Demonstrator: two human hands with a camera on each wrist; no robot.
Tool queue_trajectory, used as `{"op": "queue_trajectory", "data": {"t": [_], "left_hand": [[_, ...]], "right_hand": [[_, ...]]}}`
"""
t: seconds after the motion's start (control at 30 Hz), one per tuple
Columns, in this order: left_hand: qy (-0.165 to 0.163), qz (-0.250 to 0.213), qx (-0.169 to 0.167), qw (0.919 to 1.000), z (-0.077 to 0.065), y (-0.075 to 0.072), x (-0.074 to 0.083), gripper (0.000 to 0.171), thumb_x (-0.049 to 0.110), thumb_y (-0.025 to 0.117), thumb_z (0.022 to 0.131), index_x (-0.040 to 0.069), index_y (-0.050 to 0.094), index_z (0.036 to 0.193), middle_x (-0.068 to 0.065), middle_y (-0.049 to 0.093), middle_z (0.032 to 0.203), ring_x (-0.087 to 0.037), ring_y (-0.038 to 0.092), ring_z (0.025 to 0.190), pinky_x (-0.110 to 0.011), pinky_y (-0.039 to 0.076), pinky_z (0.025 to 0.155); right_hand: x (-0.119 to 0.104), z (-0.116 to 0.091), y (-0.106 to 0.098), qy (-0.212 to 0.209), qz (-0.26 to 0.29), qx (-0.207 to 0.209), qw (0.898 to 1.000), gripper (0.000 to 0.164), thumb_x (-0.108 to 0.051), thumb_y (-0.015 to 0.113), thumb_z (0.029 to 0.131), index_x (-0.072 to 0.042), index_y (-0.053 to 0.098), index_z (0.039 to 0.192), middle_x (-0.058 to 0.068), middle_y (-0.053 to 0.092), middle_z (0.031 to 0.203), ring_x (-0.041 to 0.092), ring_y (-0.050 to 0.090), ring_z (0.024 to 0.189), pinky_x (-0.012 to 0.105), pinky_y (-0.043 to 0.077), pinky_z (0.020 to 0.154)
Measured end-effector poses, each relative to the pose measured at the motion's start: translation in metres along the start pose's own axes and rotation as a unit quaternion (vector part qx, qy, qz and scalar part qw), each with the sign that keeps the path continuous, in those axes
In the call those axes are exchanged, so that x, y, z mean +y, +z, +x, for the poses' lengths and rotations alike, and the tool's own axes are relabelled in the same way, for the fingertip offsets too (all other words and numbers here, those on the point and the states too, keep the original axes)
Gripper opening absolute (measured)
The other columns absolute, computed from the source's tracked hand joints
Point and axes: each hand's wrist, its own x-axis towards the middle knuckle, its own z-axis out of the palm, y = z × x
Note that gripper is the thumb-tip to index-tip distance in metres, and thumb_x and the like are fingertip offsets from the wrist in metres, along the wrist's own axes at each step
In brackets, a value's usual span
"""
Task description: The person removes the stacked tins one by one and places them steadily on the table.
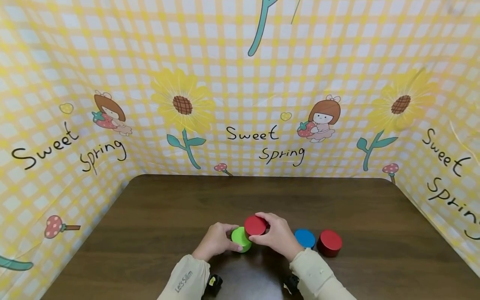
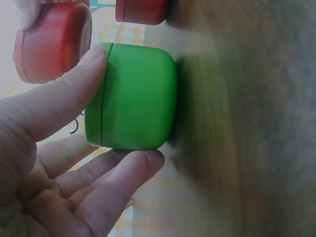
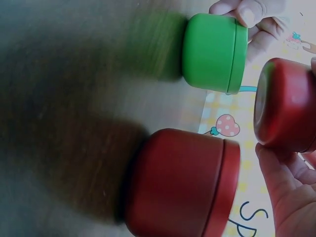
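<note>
A green lidded round jar [image 2: 138, 98] stands upright on the brown table, and my left hand [image 1: 217, 240] grips its sides between thumb and fingers. My right hand [image 1: 276, 236] holds a red lidded round jar [image 1: 255, 226] in the air, higher than the green one and just to its right. In the right wrist view the raised jar's underside shows, tipped slightly. Another red jar [image 3: 177, 182] stands on the table there, close to the camera; I cannot tell whether it is the one at the right in the head view.
To the right of my right hand, a blue-topped jar [image 1: 305, 238] and a red jar [image 1: 330, 243] stand side by side. The dark wooden table [image 1: 180, 200] reaches back to a yellow checked cloth [image 1: 240, 79] hanging behind and at both sides.
</note>
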Motion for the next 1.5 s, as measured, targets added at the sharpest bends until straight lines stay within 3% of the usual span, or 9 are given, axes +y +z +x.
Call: {"op": "queue_trajectory", "data": {"t": [0.13, 0.3, 0.63, 1.03, 1.33, 1.5], "left_hand": [[-0.009, 0.007, -0.004, 0.9999, 0.001, -0.002, 0.000, 0.059, 0.012, 0.088, 0.067, -0.005, 0.065, 0.119, -0.013, 0.070, 0.105, -0.016, 0.061, 0.086, -0.030, 0.052, 0.070], [-0.009, 0.026, 0.001, 0.9996, 0.000, -0.001, -0.002, 0.060, 0.014, 0.088, 0.067, -0.003, 0.065, 0.120, -0.017, 0.067, 0.113, -0.026, 0.062, 0.101, -0.037, 0.052, 0.079], [-0.003, 0.041, 0.019, 0.9990, -0.003, 0.000, -0.002, 0.060, 0.015, 0.088, 0.066, -0.002, 0.066, 0.119, -0.020, 0.066, 0.114, -0.034, 0.058, 0.111, -0.045, 0.048, 0.088], [0.010, 0.038, 0.020, 0.9990, -0.004, -0.001, -0.002, 0.061, 0.013, 0.087, 0.067, -0.003, 0.065, 0.120, -0.021, 0.065, 0.116, -0.032, 0.059, 0.109, -0.043, 0.049, 0.086], [0.018, 0.034, 0.010, 0.9992, -0.005, 0.001, 0.002, 0.061, 0.012, 0.087, 0.068, -0.004, 0.063, 0.122, -0.022, 0.064, 0.115, -0.016, 0.056, 0.080, -0.029, 0.048, 0.069], [0.021, 0.039, 0.010, 0.9990, -0.005, 0.001, 0.001, 0.061, 0.012, 0.086, 0.068, -0.004, 0.063, 0.122, -0.023, 0.065, 0.114, -0.019, 0.059, 0.087, -0.031, 0.048, 0.073]], "right_hand": [[0.000, 0.000, -0.001, -0.004, -0.002, 0.001, 1.000, 0.060, -0.022, 0.085, 0.072, 0.003, 0.061, 0.121, 0.017, 0.063, 0.111, 0.028, 0.060, 0.093, 0.033, 0.055, 0.072], [0.003, -0.001, -0.004, -0.001, -0.006, 0.010, 1.000, 0.059, -0.021, 0.085, 0.071, 0.003, 0.061, 0.120, 0.015, 0.064, 0.110, 0.026, 0.060, 0.091, 0.032, 0.054, 0.072], [0.008, -0.005, -0.016, 0.034, -0.013, 0.024, 0.999, 0.058, -0.022, 0.086, 0.070, -0.001, 0.063, 0.120, 0.013, 0.065, 0.110, 0.025, 0.060, 0.090, 0.033, 0.054, 0.071], [0.018, -0.012, -0.028, 0.040, -0.025, 0.046, 0.998, 0.055, -0.020, 0.086, 0.069, -0.001, 0.065, 0.116, 0.009, 0.066, 0.111, 0.022, 0.061, 0.091, 0.032, 0.052, 0.073], [0.029, -0.021, -0.040, 0.032, -0.040, 0.045, 0.998, 0.055, -0.018, 0.086, 0.069, 0.000, 0.065, 0.116, 0.008, 0.066, 0.107, 0.019, 0.060, 0.089, 0.029, 0.051, 0.071], [0.038, -0.027, -0.051, 0.036, -0.018, 0.023, 0.999, 0.057, -0.019, 0.085, 0.070, 0.001, 0.063, 0.119, 0.012, 0.064, 0.113, 0.021, 0.062, 0.091, 0.028, 0.052, 0.074]]}}
